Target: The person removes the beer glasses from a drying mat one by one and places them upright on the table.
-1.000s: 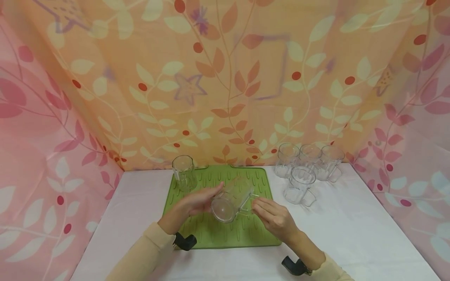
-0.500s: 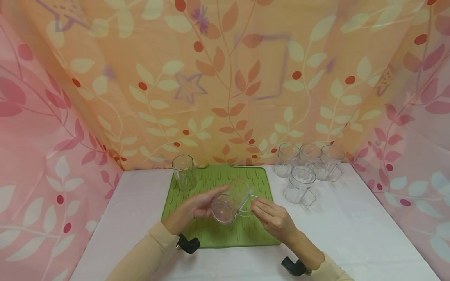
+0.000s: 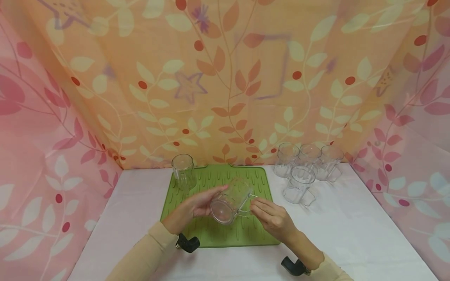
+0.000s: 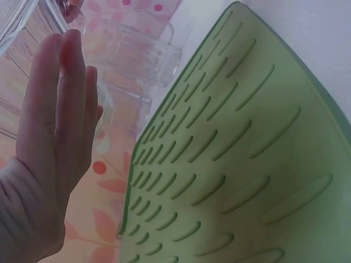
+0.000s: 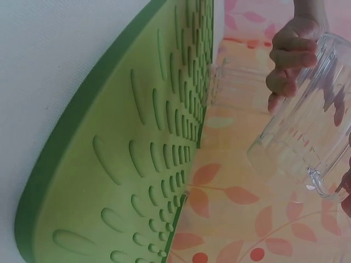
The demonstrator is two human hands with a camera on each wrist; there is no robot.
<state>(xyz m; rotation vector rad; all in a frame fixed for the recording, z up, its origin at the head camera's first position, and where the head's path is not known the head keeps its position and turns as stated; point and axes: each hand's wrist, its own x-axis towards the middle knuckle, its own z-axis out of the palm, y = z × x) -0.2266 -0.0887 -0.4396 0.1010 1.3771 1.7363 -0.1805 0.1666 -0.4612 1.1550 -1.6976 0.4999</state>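
Observation:
Over the green ridged mat (image 3: 225, 234), a clear glass mug (image 3: 228, 203) is tilted, its round base toward me and its mouth pointing away and down. My left hand (image 3: 200, 205) holds the mug's body from the left. In the left wrist view that hand's fingers (image 4: 68, 104) lie long against the glass. My right hand (image 3: 274, 218) pinches the mug's handle (image 5: 326, 189) from the right. A second glass mug (image 3: 184, 171) stands upright on the mat's back left corner.
Several more glass mugs (image 3: 299, 185) stand grouped on the white table (image 3: 334, 234) at the back right. Patterned curtains (image 3: 225, 97) close off the back and both sides. Black wrist mounts (image 3: 188, 244) hang below the hands.
Over the last second the held mug and left hand have shifted very slightly toward me. Both hands keep their hold, and the other mugs stay put.

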